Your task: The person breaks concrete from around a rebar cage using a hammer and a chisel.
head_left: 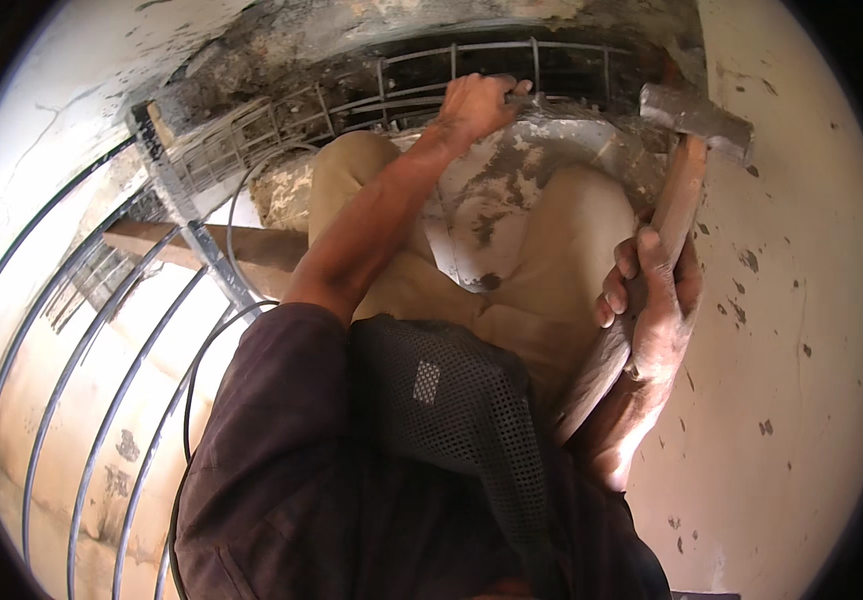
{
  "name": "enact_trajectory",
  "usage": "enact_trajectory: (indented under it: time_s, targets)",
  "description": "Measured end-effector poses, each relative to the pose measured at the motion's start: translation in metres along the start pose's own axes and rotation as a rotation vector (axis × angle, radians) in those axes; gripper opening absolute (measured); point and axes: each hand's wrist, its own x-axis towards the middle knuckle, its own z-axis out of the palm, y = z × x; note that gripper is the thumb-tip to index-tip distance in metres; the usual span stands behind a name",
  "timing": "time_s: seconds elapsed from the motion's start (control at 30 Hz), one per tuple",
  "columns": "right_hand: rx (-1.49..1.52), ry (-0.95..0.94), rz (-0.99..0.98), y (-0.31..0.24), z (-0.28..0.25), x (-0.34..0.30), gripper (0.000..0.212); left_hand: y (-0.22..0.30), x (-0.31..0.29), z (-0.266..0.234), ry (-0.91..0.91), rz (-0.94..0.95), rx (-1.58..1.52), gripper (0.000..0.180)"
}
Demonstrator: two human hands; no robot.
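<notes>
My right hand is wrapped round the wooden handle of a hammer. Its heavy grey metal head is raised at the upper right, near the wall, and the handle's lower end slants down along my forearm. Farther off, at the top middle, my left hand is closed at the edge of a broken-out recess. A short dark metal piece shows at its fingers, but most of it is hidden and I cannot tell its kind. Thin steel reinforcing bars run through the recess just behind that hand.
My bent knees rest around a patchy, chipped surface. At left stands a metal grille of curved bars, with a wooden beam behind it. A black cable loops by my left arm. A stained wall rises close at right.
</notes>
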Motion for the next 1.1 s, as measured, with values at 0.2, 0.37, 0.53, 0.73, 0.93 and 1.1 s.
enact_trajectory:
  time_s: [0.2,0.37,0.53,0.73,0.93,1.1]
  targets:
    - [0.08,0.296,-0.246,-0.002,0.019,0.023,0.029,-0.009,0.005,-0.003,-0.071,-0.029,-0.002,0.033]
    - [0.321,-0.226,0.244,0.102,-0.001,0.085,0.023,-0.005,0.012,-0.003,-0.085,0.036,0.006,0.036]
    - [-0.144,0.013,0.118,0.028,0.027,0.032,0.02,-0.016,0.007,-0.002,-0.127,0.037,0.018,0.038]
    - [-0.063,0.361,-0.485,-0.011,0.026,0.04,0.025,-0.026,0.012,0.01,-0.022,0.057,0.031,0.035]
    - [-0.184,0.022,0.002,0.059,0.045,0.06,0.027,-0.017,0.023,-0.008,-0.083,-0.009,-0.008,0.034]
    - [-0.294,0.142,-0.074,-0.003,0.038,0.022,0.023,-0.036,0.015,0.001,0.034,0.077,-0.035,0.035]
